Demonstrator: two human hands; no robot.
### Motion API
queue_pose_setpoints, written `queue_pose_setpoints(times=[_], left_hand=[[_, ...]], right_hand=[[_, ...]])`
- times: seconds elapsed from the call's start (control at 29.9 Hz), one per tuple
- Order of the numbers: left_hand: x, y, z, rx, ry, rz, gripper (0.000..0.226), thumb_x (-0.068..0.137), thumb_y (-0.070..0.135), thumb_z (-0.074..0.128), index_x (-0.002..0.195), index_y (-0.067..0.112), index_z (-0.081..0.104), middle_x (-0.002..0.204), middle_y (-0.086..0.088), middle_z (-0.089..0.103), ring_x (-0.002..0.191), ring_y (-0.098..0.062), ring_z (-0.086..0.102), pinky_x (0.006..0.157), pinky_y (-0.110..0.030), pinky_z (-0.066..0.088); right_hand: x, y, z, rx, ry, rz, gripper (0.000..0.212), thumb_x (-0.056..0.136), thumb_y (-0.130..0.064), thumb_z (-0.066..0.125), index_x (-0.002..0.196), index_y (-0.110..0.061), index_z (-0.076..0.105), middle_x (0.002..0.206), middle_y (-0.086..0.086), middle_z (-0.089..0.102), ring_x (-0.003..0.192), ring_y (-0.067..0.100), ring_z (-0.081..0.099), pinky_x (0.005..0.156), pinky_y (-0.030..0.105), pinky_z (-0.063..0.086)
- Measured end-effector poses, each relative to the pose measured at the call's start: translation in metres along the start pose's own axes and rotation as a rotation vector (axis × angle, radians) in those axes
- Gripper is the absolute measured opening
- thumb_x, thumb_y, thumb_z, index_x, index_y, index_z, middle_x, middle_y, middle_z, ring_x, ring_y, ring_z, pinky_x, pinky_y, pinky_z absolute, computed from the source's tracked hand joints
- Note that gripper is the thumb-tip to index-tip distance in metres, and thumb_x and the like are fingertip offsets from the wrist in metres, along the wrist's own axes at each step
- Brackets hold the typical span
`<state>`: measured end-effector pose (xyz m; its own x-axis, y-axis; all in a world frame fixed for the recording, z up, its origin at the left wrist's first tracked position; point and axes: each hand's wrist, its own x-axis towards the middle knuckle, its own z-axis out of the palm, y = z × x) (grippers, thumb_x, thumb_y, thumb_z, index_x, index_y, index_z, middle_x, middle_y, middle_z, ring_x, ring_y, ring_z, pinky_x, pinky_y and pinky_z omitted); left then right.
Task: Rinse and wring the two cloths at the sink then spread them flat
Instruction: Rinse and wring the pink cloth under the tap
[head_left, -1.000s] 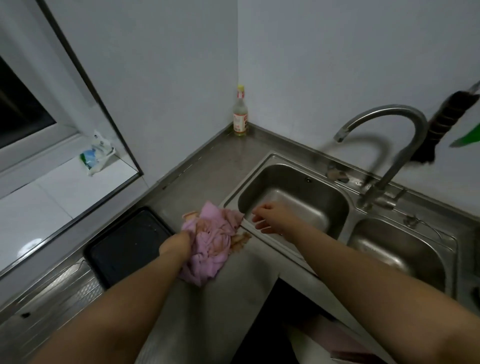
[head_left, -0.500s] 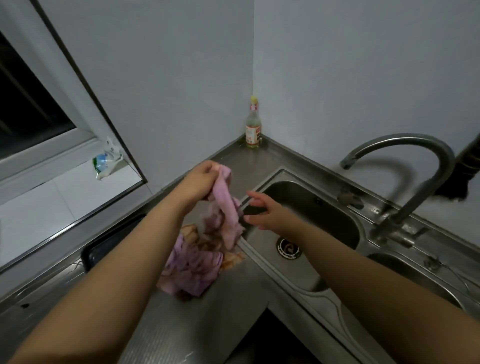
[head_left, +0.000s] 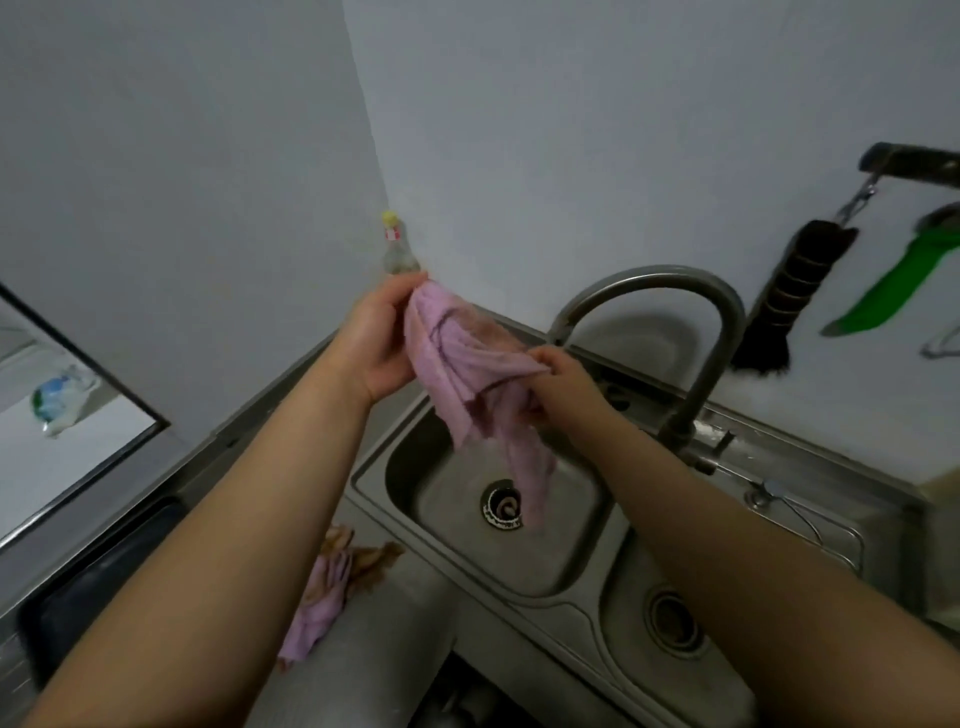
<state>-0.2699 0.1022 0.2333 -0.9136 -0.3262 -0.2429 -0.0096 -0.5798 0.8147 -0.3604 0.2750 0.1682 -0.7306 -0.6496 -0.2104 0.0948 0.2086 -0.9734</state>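
— Cloth, is it stiff?

— No. The pink cloth (head_left: 467, 364) is limp and light. My left hand (head_left: 376, 345) pinches its top corner, my right hand (head_left: 558, 387) grips the bunched edge lower down, and the tail below my grips dangles over the sink basin (head_left: 566, 551).

— And the other?

— The second pink cloth (head_left: 324, 597) lies crumpled on the counter under my left forearm. I judge hems the surest hold.

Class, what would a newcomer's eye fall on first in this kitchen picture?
First, the pink cloth held up over the sink, gripped by the left hand and right hand. Next, the curved tap behind it. Then the second cloth crumpled on the counter left of the sink.
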Motion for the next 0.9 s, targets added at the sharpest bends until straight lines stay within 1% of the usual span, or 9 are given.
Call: queue_pose_setpoints(times=[0.1,0.17,0.23,0.3,0.4,0.54,0.67,0.77,0.9], left_hand=[[0.010,-0.024,-0.009,0.749,0.203,0.091,0.016,0.093,0.025,0.054,0.107,0.016,0.051,0.090,0.001,0.058,0.088,-0.018,0.054,0.070,-0.026,0.045],[0.011,-0.047,-0.010,1.053,0.037,0.102,0.047,0.094,0.028,0.060,0.135,0.016,0.039,0.124,0.008,0.048,0.114,-0.010,0.047,0.093,-0.026,0.043],[0.012,-0.072,-0.007,1.080,-0.253,0.010,0.075,0.087,0.023,0.070,0.148,0.015,0.027,0.139,0.010,0.041,0.126,-0.001,0.043,0.104,-0.020,0.036],[0.019,-0.097,-0.003,1.121,-0.351,0.001,0.059,0.082,0.016,0.075,0.134,0.014,0.048,0.120,0.005,0.060,0.109,-0.002,0.059,0.093,-0.015,0.044],[0.041,-0.123,-0.003,1.313,-0.177,0.089,0.012,0.086,0.016,0.070,0.081,0.023,0.063,0.077,0.003,0.062,0.075,-0.014,0.059,0.073,-0.029,0.045],[0.058,-0.142,-0.008,0.942,-0.015,-0.070,0.016,0.095,0.009,0.053,0.086,0.018,0.064,0.083,-0.005,0.065,0.082,-0.020,0.061,0.077,-0.036,0.048],[0.063,-0.150,-0.003,0.423,0.090,-0.209,0.025,0.100,0.007,0.041,0.094,0.012,0.064,0.083,-0.005,0.071,0.075,-0.014,0.069,0.068,-0.027,0.054],[0.070,-0.152,-0.001,0.236,0.091,-0.244,0.029,0.101,0.004,0.037,0.095,0.012,0.064,0.079,-0.003,0.072,0.069,-0.011,0.069,0.061,-0.023,0.056],[0.076,-0.153,0.006,0.181,0.093,-0.259,0.029,0.100,0.001,0.036,0.097,0.010,0.063,0.074,-0.003,0.072,0.064,-0.008,0.067,0.061,-0.020,0.056]], right_hand=[[-0.004,-0.003,-0.021,0.021,0.027,-0.011,0.009,0.097,-0.012,0.049,0.100,-0.013,0.057,0.084,0.007,0.061,0.072,0.016,0.059,0.063,0.025,0.055],[-0.006,0.001,-0.025,0.007,0.009,-0.018,0.012,0.094,-0.007,0.052,0.091,-0.017,0.059,0.080,0.004,0.061,0.068,0.013,0.058,0.056,0.018,0.052],[-0.006,0.008,-0.025,0.003,-0.002,0.012,0.010,0.089,-0.004,0.058,0.095,-0.012,0.060,0.082,0.003,0.062,0.071,0.014,0.059,0.054,0.015,0.051],[-0.003,0.018,-0.029,-0.089,-0.014,0.047,0.021,0.085,-0.002,0.060,0.105,-0.009,0.060,0.087,0.002,0.062,0.077,0.012,0.059,0.059,0.016,0.049],[0.000,0.040,-0.039,-0.100,-0.078,0.160,0.029,0.081,0.008,0.059,0.104,-0.010,0.061,0.095,0.008,0.063,0.086,0.017,0.060,0.072,0.028,0.052],[0.004,0.098,-0.070,0.072,0.276,0.406,0.027,0.088,-0.003,0.060,0.112,-0.011,0.050,0.092,0.010,0.059,0.076,0.019,0.058,0.067,0.033,0.051],[0.007,0.143,-0.127,0.183,0.897,0.445,0.045,0.095,-0.028,0.053,0.133,-0.007,0.040,0.128,0.019,0.055,0.117,0.033,0.055,0.099,0.042,0.044],[0.012,0.152,-0.153,0.144,0.918,0.463,0.058,0.101,-0.031,0.042,0.150,-0.015,0.017,0.151,0.017,0.034,0.136,0.035,0.036,0.113,0.044,0.029],[0.020,0.157,-0.168,0.047,0.810,0.434,0.047,0.103,-0.027,0.037,0.147,-0.014,0.024,0.147,0.017,0.039,0.135,0.035,0.038,0.110,0.042,0.028]])
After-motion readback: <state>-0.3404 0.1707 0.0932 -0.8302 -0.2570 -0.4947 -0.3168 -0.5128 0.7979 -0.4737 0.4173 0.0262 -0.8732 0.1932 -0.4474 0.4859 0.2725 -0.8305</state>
